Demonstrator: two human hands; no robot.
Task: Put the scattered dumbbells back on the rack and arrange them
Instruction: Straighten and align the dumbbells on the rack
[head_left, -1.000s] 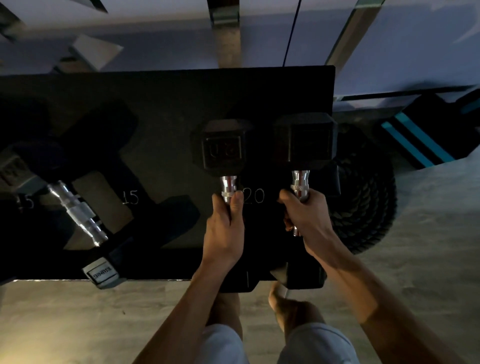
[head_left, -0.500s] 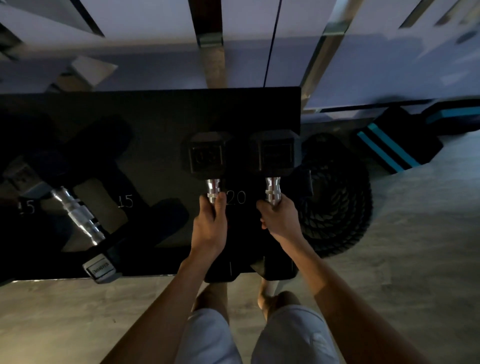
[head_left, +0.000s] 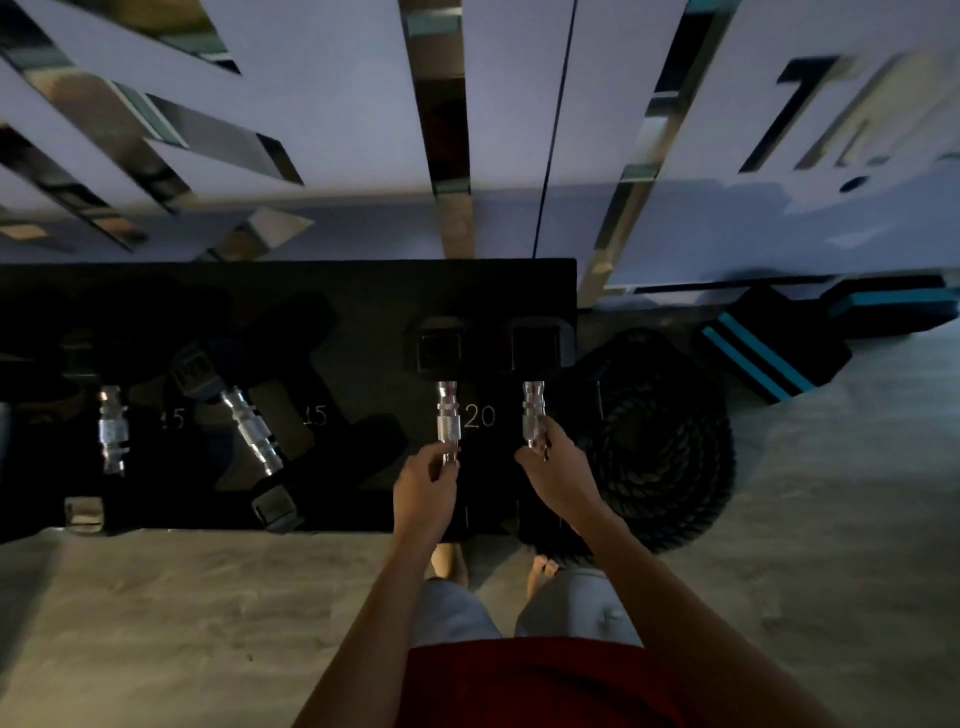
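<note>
While we look down on the flat black rack spanning the middle left of the frame, a straight dumbbell and a skewed dumbbell lie by painted 15s; the skewed one likely wants squaring. Right of centre, our left hand curls round the knurled chrome handle of the left 20 dumbbell, our right hand round the right 20 dumbbell, apparently seating their matte hexagonal heads side by side. Farther right, a thick braided rope lies coiled.
</note>
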